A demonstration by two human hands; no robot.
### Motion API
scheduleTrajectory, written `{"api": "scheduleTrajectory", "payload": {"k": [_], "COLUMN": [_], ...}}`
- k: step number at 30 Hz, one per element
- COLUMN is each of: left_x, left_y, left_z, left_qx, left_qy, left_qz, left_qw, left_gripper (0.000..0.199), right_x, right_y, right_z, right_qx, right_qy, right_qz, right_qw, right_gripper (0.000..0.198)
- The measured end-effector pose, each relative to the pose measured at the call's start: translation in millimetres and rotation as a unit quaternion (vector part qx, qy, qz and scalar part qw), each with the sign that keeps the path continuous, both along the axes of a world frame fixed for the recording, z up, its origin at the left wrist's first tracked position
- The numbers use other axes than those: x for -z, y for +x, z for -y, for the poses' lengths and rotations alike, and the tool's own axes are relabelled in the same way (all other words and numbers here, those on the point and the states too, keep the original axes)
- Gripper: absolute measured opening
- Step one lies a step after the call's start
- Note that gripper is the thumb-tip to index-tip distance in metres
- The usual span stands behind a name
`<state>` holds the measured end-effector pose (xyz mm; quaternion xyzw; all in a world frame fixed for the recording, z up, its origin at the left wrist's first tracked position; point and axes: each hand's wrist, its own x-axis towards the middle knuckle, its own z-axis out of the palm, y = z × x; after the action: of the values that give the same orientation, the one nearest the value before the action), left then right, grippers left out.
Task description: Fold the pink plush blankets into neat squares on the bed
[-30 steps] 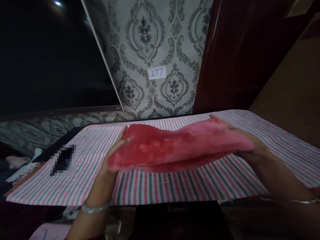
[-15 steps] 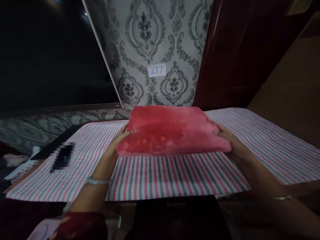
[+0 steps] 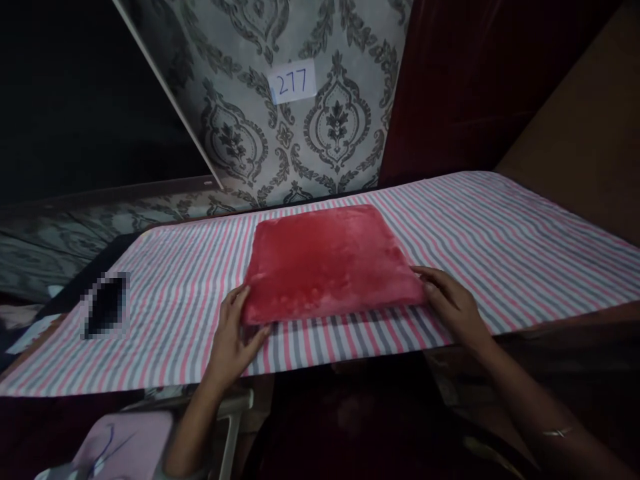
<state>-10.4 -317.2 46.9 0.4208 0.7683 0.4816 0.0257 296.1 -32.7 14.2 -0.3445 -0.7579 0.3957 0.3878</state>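
A folded red plush cloth [image 3: 327, 261] lies flat on a table covered with a pink, grey and white striped sheet [image 3: 500, 233]. My left hand [image 3: 236, 337] rests on the sheet at the cloth's near left corner, fingers touching its edge. At the near right corner my right hand [image 3: 450, 305] lies with its fingertips against the cloth's edge. Neither hand grips anything.
A patterned grey wall with a paper label reading 277 [image 3: 292, 82] stands behind the table. A dark red curtain [image 3: 450, 80] hangs at the back right. A blurred dark object [image 3: 105, 305] lies on the sheet's left part. A pale pink cloth [image 3: 125, 447] shows bottom left.
The red cloth was held up in both hands; now it lies flat on the striped sheet and both hands have slid to its near corners. The view has tilted down.
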Motion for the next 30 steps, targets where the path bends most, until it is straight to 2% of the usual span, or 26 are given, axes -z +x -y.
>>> {"api": "scheduleTrajectory", "payload": {"k": [2, 5, 8, 11, 13, 15, 17, 19, 22, 24, 27, 30], "left_x": [7.9, 12.5, 7.7, 1.1, 0.9, 5.4, 13.0, 20.3, 25.8, 26.1, 25.6, 26.2], "left_y": [-2.7, -13.5, -21.1, -20.6, -17.0, -13.1, -10.4, -9.4, -8.9, -7.4, -2.5, 1.1], "left_z": [2.8, -0.2, -7.6, -16.5, -21.3, -22.5, -19.1, -12.4, -3.5, -1.9, -5.2, -9.8], "left_qx": [0.012, -0.01, -0.032, -0.057, -0.075, -0.088, -0.117, -0.15, -0.157, -0.149, -0.152, -0.159], "left_qy": [-0.042, -0.077, -0.092, -0.065, -0.029, -0.011, -0.011, -0.035, -0.1, -0.118, -0.094, -0.059], "left_qz": [-0.097, -0.176, -0.19, -0.142, -0.101, -0.078, -0.079, -0.079, -0.048, -0.037, -0.033, 0.007], "left_qw": [0.994, 0.981, 0.977, 0.986, 0.992, 0.993, 0.99, 0.985, 0.981, 0.981, 0.983, 0.985], "left_gripper": [0.059, 0.054, 0.052, 0.049, 0.047, 0.051, 0.06, 0.063, 0.042, 0.031, 0.032, 0.03], "right_x": [-2.5, -9.0, -17.9, -23.8, -23.1, -17.8, -8.8, 2.0, 15.2, 19.4, 19.0, 14.6], "right_y": [0.7, -4.9, -14.7, -27.7, -35.9, -39.6, -36.1, -25.6, -6.5, 1.6, 2.7, -3.4], "right_z": [3.5, 2.0, -4.5, -11.1, -13.6, -14.0, -12.4, -9.7, -5.0, -1.8, 4.5, 12.4], "right_qx": [-0.023, -0.056, -0.069, -0.054, -0.064, -0.077, -0.054, -0.011, 0.035, 0.039, 0.027, 0.014], "right_qy": [0.026, 0.044, 0.032, -0.066, -0.149, -0.18, -0.137, -0.059, 0.014, 0.018, 0.003, -0.069], "right_qz": [0.032, 0.057, 0.036, -0.052, -0.127, -0.167, -0.139, -0.053, 0.047, 0.067, 0.062, -0.007], "right_qw": [0.999, 0.996, 0.996, 0.995, 0.979, 0.966, 0.979, 0.997, 0.998, 0.997, 0.998, 0.997], "right_gripper": [0.055, 0.065, 0.049, 0.037, 0.043, 0.051, 0.051, 0.044, 0.037, 0.035, 0.033, 0.034]}}
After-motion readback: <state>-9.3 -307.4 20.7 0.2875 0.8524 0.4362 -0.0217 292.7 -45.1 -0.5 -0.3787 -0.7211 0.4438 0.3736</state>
